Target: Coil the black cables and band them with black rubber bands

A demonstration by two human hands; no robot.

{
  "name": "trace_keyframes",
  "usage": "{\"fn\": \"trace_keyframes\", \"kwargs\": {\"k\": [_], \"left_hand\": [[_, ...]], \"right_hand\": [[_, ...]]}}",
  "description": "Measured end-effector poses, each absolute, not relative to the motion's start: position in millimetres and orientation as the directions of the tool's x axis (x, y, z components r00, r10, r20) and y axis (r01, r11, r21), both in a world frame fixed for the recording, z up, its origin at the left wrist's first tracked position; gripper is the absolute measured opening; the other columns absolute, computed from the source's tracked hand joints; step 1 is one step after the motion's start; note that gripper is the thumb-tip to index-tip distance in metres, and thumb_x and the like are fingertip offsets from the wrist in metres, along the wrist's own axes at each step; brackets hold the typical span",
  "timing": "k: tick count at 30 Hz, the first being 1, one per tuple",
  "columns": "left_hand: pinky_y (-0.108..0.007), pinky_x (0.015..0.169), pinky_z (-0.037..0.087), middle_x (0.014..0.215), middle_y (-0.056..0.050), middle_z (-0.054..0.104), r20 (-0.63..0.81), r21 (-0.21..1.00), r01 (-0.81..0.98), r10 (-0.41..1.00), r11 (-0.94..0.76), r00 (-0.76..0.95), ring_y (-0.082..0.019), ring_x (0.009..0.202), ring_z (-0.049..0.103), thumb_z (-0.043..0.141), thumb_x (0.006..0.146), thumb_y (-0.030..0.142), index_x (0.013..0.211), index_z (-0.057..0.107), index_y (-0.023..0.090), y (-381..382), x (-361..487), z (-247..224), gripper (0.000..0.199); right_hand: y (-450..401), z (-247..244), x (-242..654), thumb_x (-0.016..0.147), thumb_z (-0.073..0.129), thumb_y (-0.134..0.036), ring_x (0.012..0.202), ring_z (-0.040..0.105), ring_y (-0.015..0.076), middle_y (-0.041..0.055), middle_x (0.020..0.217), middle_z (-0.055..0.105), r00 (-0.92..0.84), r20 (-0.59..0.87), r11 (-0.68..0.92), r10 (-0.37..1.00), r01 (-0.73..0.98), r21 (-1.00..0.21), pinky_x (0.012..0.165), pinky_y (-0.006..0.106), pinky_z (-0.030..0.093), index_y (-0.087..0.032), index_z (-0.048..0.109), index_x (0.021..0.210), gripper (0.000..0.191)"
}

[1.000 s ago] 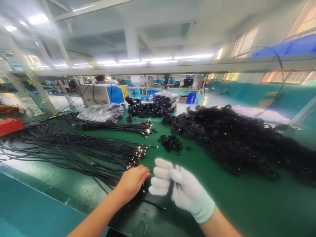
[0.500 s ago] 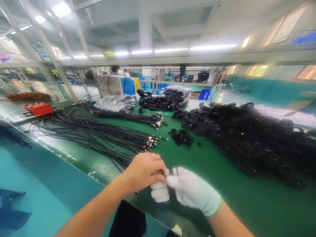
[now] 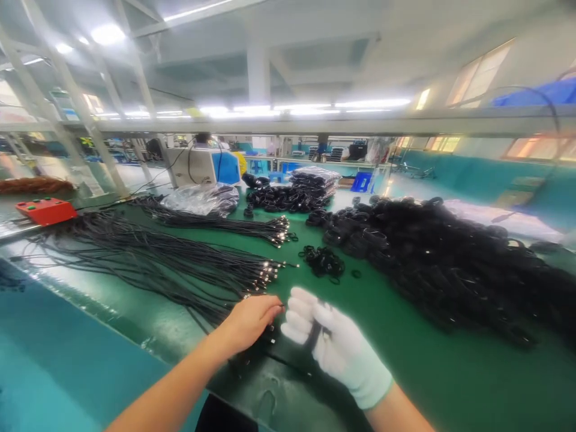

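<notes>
My right hand (image 3: 337,345), in a white glove, is closed around a small bundle of black cable (image 3: 316,333) that crosses the palm. Just to its left and apart from it, my bare left hand (image 3: 252,324) has its fingers pressed together. A small dark bit shows at its fingertips, too little to name. Under and beyond the left hand lie long straight black cables (image 3: 180,252) with shiny metal ends. A small heap of black rings (image 3: 323,261) sits beyond the right hand.
A large pile of coiled black cables (image 3: 432,258) covers the right of the green table (image 3: 382,366). More coils (image 3: 283,198) and a clear plastic bag (image 3: 202,199) lie at the back. A red control box (image 3: 46,211) stands far left; a metal rail (image 3: 288,125) runs overhead.
My left hand has come away from the right hand, moving slightly left. The right hand keeps the cable bundle, its fingers a little higher. The view has shifted to the right.
</notes>
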State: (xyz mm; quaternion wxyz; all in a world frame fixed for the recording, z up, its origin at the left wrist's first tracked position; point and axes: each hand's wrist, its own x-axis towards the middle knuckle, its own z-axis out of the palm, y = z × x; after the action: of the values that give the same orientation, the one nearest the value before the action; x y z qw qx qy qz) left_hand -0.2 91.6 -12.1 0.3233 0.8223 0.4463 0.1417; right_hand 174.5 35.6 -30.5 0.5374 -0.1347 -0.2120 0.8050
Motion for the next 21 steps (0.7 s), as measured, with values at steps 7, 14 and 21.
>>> {"fn": "trace_keyframes", "kwargs": {"k": [7, 14, 21], "left_hand": [[-0.026, 0.061, 0.039, 0.084, -0.004, 0.065, 0.015, 0.192, 0.896, 0.914, -0.401, 0.406, -0.019, 0.076, 0.063, 0.032, 0.093, 0.030, 0.088, 0.060, 0.021, 68.7, 20.8, -26.1, 0.029], [-0.028, 0.060, 0.037, 0.076, -0.003, 0.065, 0.070, 0.139, 0.843, 0.854, -0.520, 0.515, -0.018, 0.069, 0.061, 0.034, 0.093, 0.026, 0.079, 0.059, 0.020, 43.7, 30.4, -18.6, 0.029], [-0.031, 0.061, 0.032, 0.071, -0.002, 0.061, 0.264, -0.014, 0.611, 0.587, -0.791, 0.766, -0.016, 0.064, 0.053, 0.047, 0.088, 0.023, 0.071, 0.056, 0.018, 52.6, 25.2, -0.9, 0.020]], "right_hand": [[48.4, -29.2, 197.2, 0.084, 0.060, -0.025, 0.106, 0.059, 0.0228, 0.0095, 0.123, 0.059, -0.205, -0.025, -0.182, 0.978, -0.798, -0.574, 0.102, 0.048, 0.037, -0.017, 0.060, 0.114, 0.031], [49.8, -27.1, 201.2, 0.087, 0.057, -0.026, 0.113, 0.056, 0.0239, 0.0105, 0.125, 0.058, -0.141, -0.008, -0.117, 0.990, -0.788, -0.605, 0.104, 0.047, 0.037, -0.017, 0.060, 0.114, 0.029], [44.1, -31.4, 185.8, 0.080, 0.066, -0.022, 0.096, 0.063, 0.0228, 0.0121, 0.105, 0.067, -0.228, -0.057, -0.183, 0.972, -0.583, -0.791, 0.094, 0.042, 0.042, -0.012, 0.061, 0.108, 0.030]]}}
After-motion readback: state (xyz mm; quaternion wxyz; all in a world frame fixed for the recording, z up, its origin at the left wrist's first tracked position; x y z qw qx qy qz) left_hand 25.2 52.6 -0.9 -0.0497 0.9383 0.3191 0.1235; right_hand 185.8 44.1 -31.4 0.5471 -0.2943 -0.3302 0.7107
